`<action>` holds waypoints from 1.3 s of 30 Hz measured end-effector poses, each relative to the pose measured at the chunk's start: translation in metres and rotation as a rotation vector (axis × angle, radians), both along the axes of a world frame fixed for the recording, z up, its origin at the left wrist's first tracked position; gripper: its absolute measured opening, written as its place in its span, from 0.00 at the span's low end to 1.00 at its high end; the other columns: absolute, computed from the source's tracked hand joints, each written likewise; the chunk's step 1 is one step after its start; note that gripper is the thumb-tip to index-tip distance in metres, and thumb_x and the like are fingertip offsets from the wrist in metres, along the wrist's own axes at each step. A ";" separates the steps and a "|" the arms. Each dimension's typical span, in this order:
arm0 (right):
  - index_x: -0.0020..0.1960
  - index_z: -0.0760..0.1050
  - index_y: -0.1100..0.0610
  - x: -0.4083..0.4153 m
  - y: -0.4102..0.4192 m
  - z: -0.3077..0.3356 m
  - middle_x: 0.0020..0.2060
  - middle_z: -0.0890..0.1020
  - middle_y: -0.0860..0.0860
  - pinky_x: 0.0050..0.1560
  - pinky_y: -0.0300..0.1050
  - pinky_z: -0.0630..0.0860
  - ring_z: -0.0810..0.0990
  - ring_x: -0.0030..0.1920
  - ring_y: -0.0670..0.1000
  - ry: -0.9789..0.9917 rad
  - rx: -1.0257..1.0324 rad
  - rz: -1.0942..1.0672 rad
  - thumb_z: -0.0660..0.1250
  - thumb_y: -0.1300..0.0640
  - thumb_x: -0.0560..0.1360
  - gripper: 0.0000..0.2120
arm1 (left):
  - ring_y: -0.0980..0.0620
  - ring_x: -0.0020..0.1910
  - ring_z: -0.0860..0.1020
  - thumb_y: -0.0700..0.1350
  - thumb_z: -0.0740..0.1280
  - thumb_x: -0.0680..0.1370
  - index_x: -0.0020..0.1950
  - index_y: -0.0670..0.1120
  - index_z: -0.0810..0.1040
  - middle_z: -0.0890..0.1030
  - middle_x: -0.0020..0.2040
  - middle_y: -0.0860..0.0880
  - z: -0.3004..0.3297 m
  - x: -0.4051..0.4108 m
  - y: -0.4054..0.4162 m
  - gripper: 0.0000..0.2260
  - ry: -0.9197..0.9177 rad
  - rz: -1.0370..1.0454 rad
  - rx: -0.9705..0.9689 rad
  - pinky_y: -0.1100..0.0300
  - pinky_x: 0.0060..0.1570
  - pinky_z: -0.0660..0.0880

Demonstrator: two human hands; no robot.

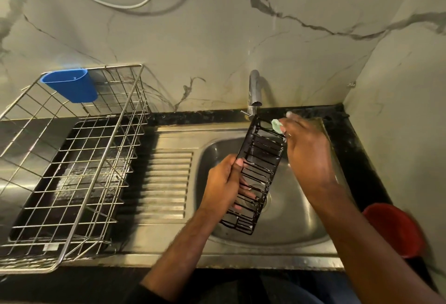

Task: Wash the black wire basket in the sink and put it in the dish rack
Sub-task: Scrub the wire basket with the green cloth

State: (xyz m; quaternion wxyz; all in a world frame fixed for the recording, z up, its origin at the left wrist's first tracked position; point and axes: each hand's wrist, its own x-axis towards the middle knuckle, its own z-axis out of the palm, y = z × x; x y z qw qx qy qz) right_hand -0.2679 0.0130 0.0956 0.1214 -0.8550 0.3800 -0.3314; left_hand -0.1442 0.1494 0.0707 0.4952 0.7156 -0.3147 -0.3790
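Observation:
A long black wire basket hangs tilted over the steel sink bowl, its far end near the tap. My left hand grips its left rim near the lower half, fingers curled through the wires. My right hand holds a small pale green scrub pad against the basket's upper right end. The steel wire dish rack stands on the counter at the left, with no dishes in it.
A blue plastic cup holder hangs on the rack's back rim. The chrome tap rises behind the sink; no water stream shows. The ribbed drainboard lies between rack and bowl. A red bucket sits low at the right.

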 end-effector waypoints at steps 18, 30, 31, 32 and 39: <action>0.59 0.84 0.55 -0.003 0.032 -0.029 0.60 0.83 0.51 0.69 0.54 0.69 0.80 0.64 0.51 0.184 -0.147 0.915 0.75 0.75 0.66 0.26 | 0.52 0.24 0.79 0.50 0.61 0.85 0.54 0.44 0.80 0.78 0.36 0.43 0.006 0.026 -0.003 0.12 0.440 0.217 -0.091 0.59 0.19 0.75; 0.66 0.77 0.53 0.009 -0.016 0.011 0.67 0.78 0.50 0.64 0.27 0.68 0.75 0.60 0.36 0.084 0.104 0.353 0.64 0.74 0.76 0.25 | 0.40 0.39 0.87 0.51 0.56 0.87 0.56 0.45 0.78 0.82 0.35 0.45 0.017 0.018 -0.004 0.14 0.472 0.136 -0.062 0.55 0.21 0.78; 0.68 0.76 0.50 0.007 -0.002 0.010 0.68 0.77 0.48 0.64 0.25 0.64 0.71 0.60 0.33 0.155 0.126 0.434 0.65 0.72 0.77 0.25 | 0.40 0.40 0.87 0.50 0.56 0.87 0.56 0.45 0.78 0.83 0.38 0.44 0.017 0.016 -0.006 0.14 0.484 0.168 -0.062 0.54 0.22 0.79; 0.68 0.75 0.48 0.004 0.013 0.007 0.70 0.75 0.46 0.67 0.27 0.62 0.70 0.63 0.34 0.231 0.160 0.538 0.65 0.69 0.78 0.24 | 0.42 0.40 0.87 0.50 0.57 0.87 0.57 0.45 0.77 0.84 0.41 0.43 0.016 0.016 -0.010 0.13 0.498 0.215 -0.057 0.52 0.23 0.80; 0.65 0.79 0.50 -0.032 0.046 -0.019 0.68 0.77 0.46 0.73 0.47 0.67 0.72 0.71 0.46 0.299 0.306 0.856 0.66 0.68 0.76 0.22 | 0.46 0.28 0.85 0.45 0.54 0.88 0.52 0.44 0.73 0.80 0.38 0.43 0.016 0.020 -0.027 0.11 0.605 0.429 -0.058 0.54 0.21 0.79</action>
